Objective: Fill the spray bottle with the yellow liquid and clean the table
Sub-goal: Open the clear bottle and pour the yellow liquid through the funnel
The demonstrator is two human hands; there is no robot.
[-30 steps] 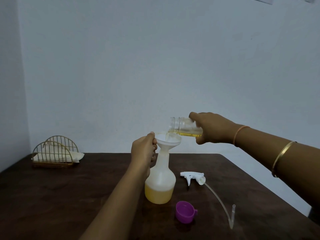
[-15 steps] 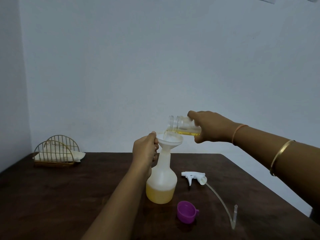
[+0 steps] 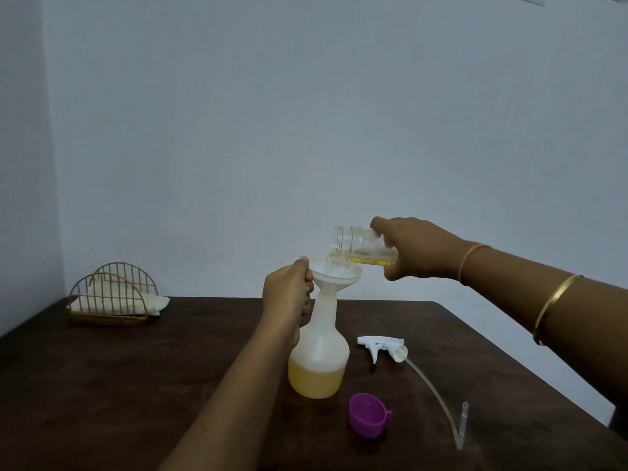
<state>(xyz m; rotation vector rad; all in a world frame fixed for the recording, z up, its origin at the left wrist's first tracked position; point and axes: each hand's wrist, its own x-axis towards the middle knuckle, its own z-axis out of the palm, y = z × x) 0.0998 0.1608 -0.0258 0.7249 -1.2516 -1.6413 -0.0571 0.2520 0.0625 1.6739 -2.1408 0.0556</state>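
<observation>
Spray bottle (image 3: 319,355): upright mid-worktop (image 3: 136,385), roughly a third full of yellow liquid. Left hand (image 3: 287,290) pinches the funnel (image 3: 336,271) seated in its neck. Right hand (image 3: 414,248) grips the tipped jar (image 3: 353,241). The jar's yellow layer is slightly thinner than a second ago, so filling looks nearly finished.

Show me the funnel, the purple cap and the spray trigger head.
funnel (image 3: 334,283), head view, on its white bowl.
purple cap (image 3: 365,426), head view, on its side wall.
spray trigger head (image 3: 380,343), head view, on its white body.
</observation>
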